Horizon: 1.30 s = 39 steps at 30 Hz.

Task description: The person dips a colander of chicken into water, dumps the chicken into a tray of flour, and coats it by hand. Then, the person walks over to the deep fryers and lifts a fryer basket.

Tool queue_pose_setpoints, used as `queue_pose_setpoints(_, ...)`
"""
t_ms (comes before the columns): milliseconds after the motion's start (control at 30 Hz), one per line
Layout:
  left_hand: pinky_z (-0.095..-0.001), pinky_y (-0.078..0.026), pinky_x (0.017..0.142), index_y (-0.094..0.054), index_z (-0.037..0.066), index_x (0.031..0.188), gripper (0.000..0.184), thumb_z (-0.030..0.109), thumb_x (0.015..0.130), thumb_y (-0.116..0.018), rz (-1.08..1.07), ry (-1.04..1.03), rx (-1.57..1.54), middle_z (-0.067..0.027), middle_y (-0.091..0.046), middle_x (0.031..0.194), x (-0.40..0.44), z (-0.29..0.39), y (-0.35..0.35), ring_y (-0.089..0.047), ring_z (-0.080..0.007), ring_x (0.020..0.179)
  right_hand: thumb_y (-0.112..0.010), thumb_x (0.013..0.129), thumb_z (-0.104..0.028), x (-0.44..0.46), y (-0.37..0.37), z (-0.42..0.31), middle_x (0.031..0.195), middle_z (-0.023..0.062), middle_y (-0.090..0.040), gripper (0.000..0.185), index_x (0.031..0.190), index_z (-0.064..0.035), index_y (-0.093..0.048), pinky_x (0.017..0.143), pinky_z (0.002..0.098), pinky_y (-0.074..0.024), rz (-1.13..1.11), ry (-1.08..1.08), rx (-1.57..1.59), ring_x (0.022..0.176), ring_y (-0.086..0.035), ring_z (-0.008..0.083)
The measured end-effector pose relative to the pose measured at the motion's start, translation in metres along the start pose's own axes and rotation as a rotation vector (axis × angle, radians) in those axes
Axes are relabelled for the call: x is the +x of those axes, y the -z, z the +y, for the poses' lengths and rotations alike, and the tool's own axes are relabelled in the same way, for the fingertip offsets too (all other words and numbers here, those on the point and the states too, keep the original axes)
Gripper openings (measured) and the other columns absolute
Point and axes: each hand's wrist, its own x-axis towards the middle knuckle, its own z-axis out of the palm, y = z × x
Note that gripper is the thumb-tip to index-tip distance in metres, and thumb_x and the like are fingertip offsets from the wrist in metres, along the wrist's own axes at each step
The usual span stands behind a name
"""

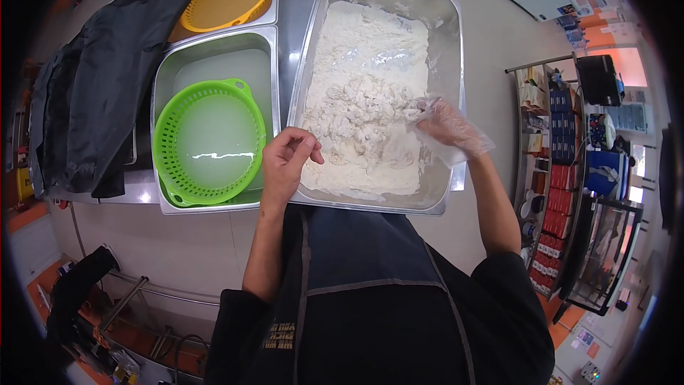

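A large metal tray (443,187) holds white flour (356,36) with lumpy, flour-coated pieces (363,110) in the middle. My right hand (449,125), in a clear plastic glove, is over the tray's right side; its fingers are closed at the edge of the lumpy pieces, and what they hold is hidden. My bare left hand (288,160) hovers at the tray's left edge, thumb and fingers curled together, with nothing visible in them. Left of it, a green perforated basket (167,157) sits in cloudy liquid in a metal pan (268,64).
A yellow basket (263,3) sits in another pan at the upper left, beside dark draped fabric (92,85). Shelves with boxes (561,135) stand at the right. A metal rail (178,298) is at the lower left.
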Motion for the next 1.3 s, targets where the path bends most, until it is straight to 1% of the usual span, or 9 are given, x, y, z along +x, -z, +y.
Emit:
queue_pose_setpoints(233,-0.0263,-0.046,0.062,-0.055,-0.002,0.082,0.011,0.008,0.087,-0.053,0.008,-0.001,0.016,-0.0097,-0.058,0.075,-0.001,0.001,-0.002,-0.058,-0.0150,0.062,-0.059,0.076,-0.036,0.046,-0.091,0.042,0.080,0.0195,-0.061,0.036,0.078,0.0007,-0.059,0.073,0.0393,-0.0464,-0.040,0.098,-0.581,0.076,-0.059,0.0292)
queue_pose_setpoints(300,-0.0263,-0.046,0.062,-0.055,-0.002,0.082,0.011,0.008,0.087,-0.053,0.009,-0.002,0.022,-0.0096,-0.058,0.075,0.000,0.001,-0.002,-0.058,-0.0151,0.062,-0.054,0.079,-0.044,0.061,-0.165,0.078,0.071,0.0206,-0.059,0.046,0.072,0.0021,-0.057,0.070,0.0422,-0.0461,0.254,0.480,-0.355,0.069,-0.058,0.0309)
queue_pose_setpoints(367,-0.0263,-0.047,0.062,-0.055,-0.003,0.083,0.010,0.007,0.087,-0.053,0.005,0.002,0.014,-0.0097,-0.058,0.075,-0.001,0.001,-0.001,-0.058,-0.0147,0.062,-0.054,0.078,-0.045,0.051,-0.182,0.050,0.067,0.0204,-0.057,0.047,0.071,0.0019,-0.057,0.068,0.0438,-0.0457,0.067,0.369,-0.358,0.066,-0.058,0.0322)
queue_pose_setpoints(500,-0.0259,-0.048,0.062,-0.054,-0.004,0.085,0.009,0.004,0.087,-0.053,-0.008,-0.004,-0.014,-0.0098,-0.058,0.076,0.000,0.000,0.001,-0.058,-0.0139,0.063,-0.053,0.078,-0.041,0.018,-0.142,0.011,0.062,0.0196,-0.055,0.044,0.070,0.0017,-0.055,0.062,0.0435,-0.0457,-0.205,0.487,-0.300,0.060,-0.056,0.0332)
queue_pose_setpoints(600,-0.0263,-0.047,0.062,-0.055,-0.003,0.083,0.010,0.006,0.087,-0.053,0.003,0.000,-0.004,-0.0096,-0.058,0.075,-0.001,0.000,-0.002,-0.058,-0.0147,0.062,-0.052,0.079,-0.038,0.008,-0.068,-0.027,0.066,0.0195,-0.056,0.042,0.069,0.0023,-0.054,0.061,0.0417,-0.0457,-0.380,0.241,-0.265,0.061,-0.056,0.0321)
queue_pose_setpoints(700,-0.0265,-0.046,0.062,-0.055,-0.002,0.082,0.010,0.007,0.087,-0.053,0.011,0.005,0.015,-0.0095,-0.058,0.075,-0.001,0.001,-0.002,-0.058,-0.0151,0.061,-0.051,0.079,-0.039,0.035,-0.087,0.031,0.067,0.0188,-0.057,0.043,0.068,0.0031,-0.053,0.060,0.0415,-0.0452,-0.016,0.287,-0.431,0.060,-0.056,0.0303)
queue_pose_setpoints(800,-0.0264,-0.046,0.061,-0.055,-0.002,0.082,0.011,0.007,0.087,-0.053,0.003,0.003,0.029,-0.0096,-0.058,0.075,0.000,0.000,-0.002,-0.058,-0.0152,0.061,-0.055,0.076,-0.037,0.026,-0.076,-0.037,0.073,0.0199,-0.059,0.041,0.072,0.0032,-0.055,0.066,0.0433,-0.0450,-0.219,0.104,-0.249,0.067,-0.058,0.0320)
queue_pose_setpoints(1000,-0.0260,-0.046,0.061,-0.054,-0.002,0.081,0.011,0.007,0.086,-0.053,0.024,-0.001,0.023,-0.0097,-0.058,0.074,-0.002,0.000,-0.002,-0.058,-0.0152,0.061,-0.061,0.070,-0.043,0.021,-0.175,-0.007,0.082,0.0236,-0.060,0.050,0.081,0.0053,-0.059,0.074,0.0428,-0.0442,-0.321,0.283,-0.130,0.079,-0.058,0.0357)
queue_pose_setpoints(1300,-0.0258,-0.048,0.062,-0.055,-0.004,0.084,0.009,0.005,0.087,-0.054,-0.014,-0.009,-0.009,-0.0092,-0.058,0.076,0.000,-0.001,0.001,-0.059,-0.0139,0.064,-0.061,0.075,-0.033,0.020,-0.052,-0.004,0.079,0.0176,-0.060,0.039,0.087,0.0035,-0.059,0.072,0.0330,-0.0450,-0.298,0.002,-0.015,0.076,-0.057,0.0213)
